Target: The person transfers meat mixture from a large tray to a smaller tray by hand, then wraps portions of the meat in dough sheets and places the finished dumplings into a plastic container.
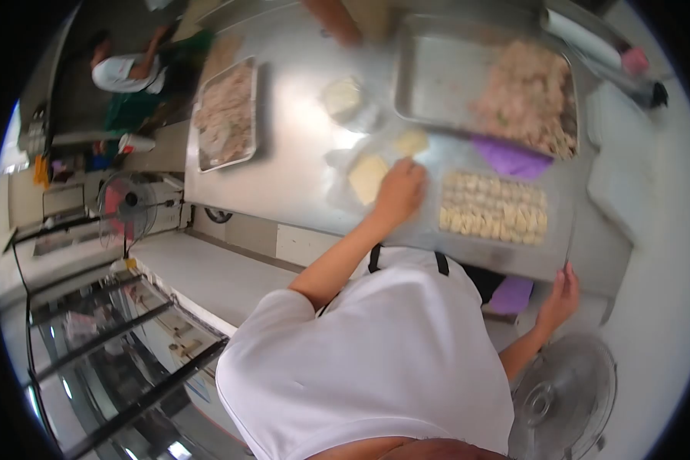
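Observation:
My left hand point(402, 188) reaches over the steel table with its fingers curled together. Its fingertips meet the edge of a pale yellow dough wrapper point(412, 141), which they seem to pinch. Just left of the hand, a stack of similar wrappers point(368, 179) lies on clear plastic. Low on the right, beyond the table's front edge, my right hand point(560, 299) is closed around a thin stick-like tool point(570, 249) pointing upward. Between the hands sits a clear tray of small dumplings point(493, 207), set in several rows.
A deep steel pan point(437, 107) holds pale minced filling point(525, 96). Another tray of filling point(228, 115) stands left. A wrapped round bundle point(343, 98), purple cloth point(512, 157) and another person's arm point(334, 19) are on or over the table point(284, 180). Fans point(540, 399) stand nearby.

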